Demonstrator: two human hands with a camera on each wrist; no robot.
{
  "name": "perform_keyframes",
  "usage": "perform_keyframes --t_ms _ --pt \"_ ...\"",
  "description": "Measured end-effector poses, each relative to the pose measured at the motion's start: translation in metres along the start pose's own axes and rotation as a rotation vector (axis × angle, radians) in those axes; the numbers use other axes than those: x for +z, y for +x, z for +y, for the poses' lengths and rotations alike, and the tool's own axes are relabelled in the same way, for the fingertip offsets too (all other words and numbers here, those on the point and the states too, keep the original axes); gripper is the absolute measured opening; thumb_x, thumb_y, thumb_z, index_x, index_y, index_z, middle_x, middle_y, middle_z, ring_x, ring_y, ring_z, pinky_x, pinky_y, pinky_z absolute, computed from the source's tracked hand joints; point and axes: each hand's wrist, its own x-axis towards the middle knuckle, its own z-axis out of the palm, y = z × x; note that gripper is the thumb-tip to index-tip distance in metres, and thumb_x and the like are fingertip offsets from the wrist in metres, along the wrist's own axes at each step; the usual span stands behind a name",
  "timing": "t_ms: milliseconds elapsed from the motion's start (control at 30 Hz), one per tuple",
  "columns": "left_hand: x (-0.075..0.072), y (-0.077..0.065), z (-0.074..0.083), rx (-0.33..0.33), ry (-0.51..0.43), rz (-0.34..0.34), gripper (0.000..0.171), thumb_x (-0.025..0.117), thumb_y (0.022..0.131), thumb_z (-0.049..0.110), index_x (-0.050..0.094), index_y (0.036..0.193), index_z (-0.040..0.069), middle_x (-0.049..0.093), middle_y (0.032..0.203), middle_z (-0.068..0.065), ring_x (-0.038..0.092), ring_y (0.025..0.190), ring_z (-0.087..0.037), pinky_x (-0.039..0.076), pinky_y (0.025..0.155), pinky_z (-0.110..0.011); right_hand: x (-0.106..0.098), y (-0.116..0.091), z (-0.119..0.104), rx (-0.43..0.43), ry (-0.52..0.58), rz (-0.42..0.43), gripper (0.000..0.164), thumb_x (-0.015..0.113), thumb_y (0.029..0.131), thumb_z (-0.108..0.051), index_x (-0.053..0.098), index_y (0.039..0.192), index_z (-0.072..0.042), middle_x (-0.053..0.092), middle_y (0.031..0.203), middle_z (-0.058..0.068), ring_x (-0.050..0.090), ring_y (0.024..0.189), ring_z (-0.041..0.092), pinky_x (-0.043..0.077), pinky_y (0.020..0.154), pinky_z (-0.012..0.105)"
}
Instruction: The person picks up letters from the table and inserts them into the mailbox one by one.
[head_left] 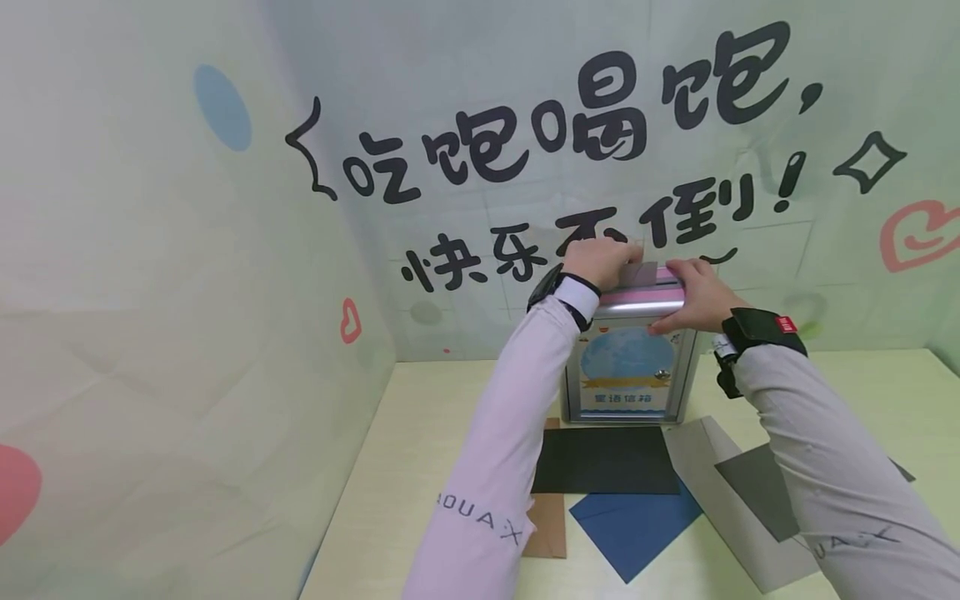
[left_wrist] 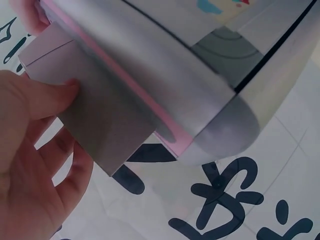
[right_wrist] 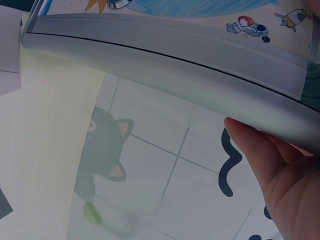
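Note:
A silver-framed letter box (head_left: 639, 309) stands upright at the back of the table, with a picture panel (head_left: 622, 367) on its front and pink along its top slot. My left hand (head_left: 600, 262) is above the box's left part. In the left wrist view, its thumb and fingers pinch a grey envelope (left_wrist: 107, 117) whose long edge lies at the pink-edged slot (left_wrist: 127, 82). The envelope's lower part is hidden by the box. My right hand (head_left: 703, 296) holds the box's top right corner; the right wrist view shows fingers (right_wrist: 250, 142) against the silver side.
On the table (head_left: 375, 492) before the box lie a black envelope (head_left: 607, 460), a blue one (head_left: 628, 537), a brown one (head_left: 549, 533), a light grey one (head_left: 723, 508) and a dark grey one (head_left: 761, 483), partly overlapping. A wall with large lettering (head_left: 611, 104) rises behind.

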Motion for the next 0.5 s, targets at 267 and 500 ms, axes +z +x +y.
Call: perform_keyframes --t_ms 267,500 --pt "0.011 -0.003 -0.002 0.016 -0.062 -0.057 0.038 0.059 0.086 0.022 0.052 0.122 0.032 0.058 0.119 0.009 0.053 0.102 -0.011 0.043 0.082 -0.029 0.002 -0.002 -0.004 0.006 0.007 -0.009 0.103 0.081 0.062 -0.031 0.020 0.138 0.003 0.018 0.133 0.030 0.036 0.103 0.042 0.038 0.084 0.054" --pt "0.008 -0.010 -0.016 -0.064 -0.150 -0.206 0.094 0.052 0.073 0.070 0.005 0.146 0.034 0.004 0.153 0.000 0.004 0.139 -0.024 0.020 0.106 -0.049 0.003 0.000 0.000 0.003 -0.019 -0.004 0.106 0.081 0.062 -0.035 0.019 0.139 0.003 0.015 0.135 0.030 0.035 0.104 0.042 0.038 0.084 0.054"
